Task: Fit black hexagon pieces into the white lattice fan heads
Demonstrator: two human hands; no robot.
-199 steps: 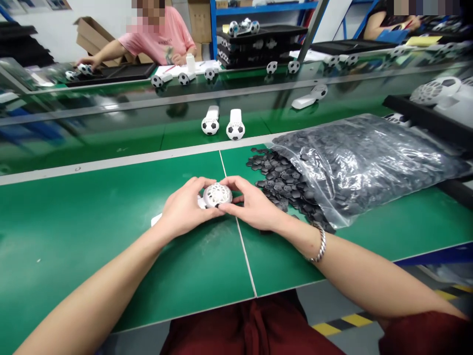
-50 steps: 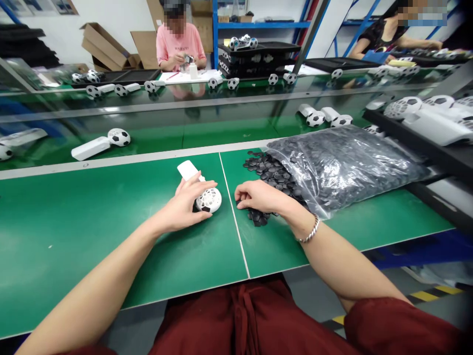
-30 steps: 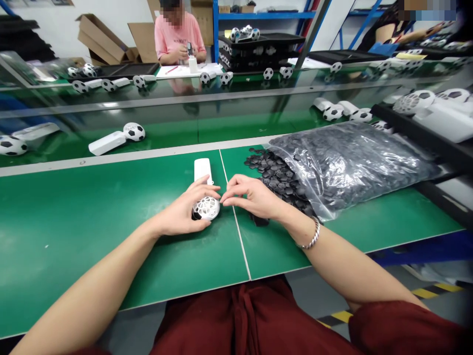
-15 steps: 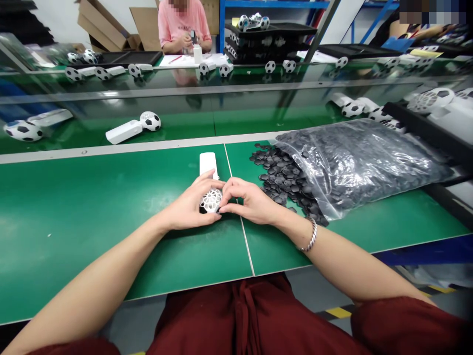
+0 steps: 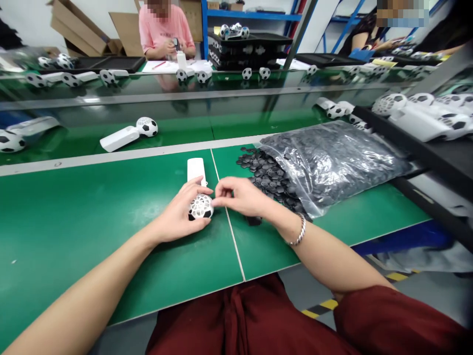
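Note:
A white handheld fan [image 5: 200,207] with a soccer-ball head, an openwork grille and black patches lies on the green worktop, its flat handle [image 5: 195,168] pointing away from me. My left hand [image 5: 181,212] curls round the left side of the ball head, thumb at the near edge and fingers over the far side. At the ball's right edge is my right hand [image 5: 236,197], thumb and forefinger pinched together; whatever may be between the tips is too small to make out. Right of that hand lies a pile of small black patch pieces [image 5: 271,172].
The pieces spill from a clear plastic bag [image 5: 340,162]. Another soccer-ball fan [image 5: 147,127] lies on the green conveyor beyond. A black tray [image 5: 391,133] with more fans stands at right. Across the line, a person in pink [image 5: 166,34] handles a small object; another person works at far right.
My right hand has drawn slightly away from the ball's near right side, uncovering a black patch there. My left hand keeps its hold on the ball. The whole view has shifted a little.

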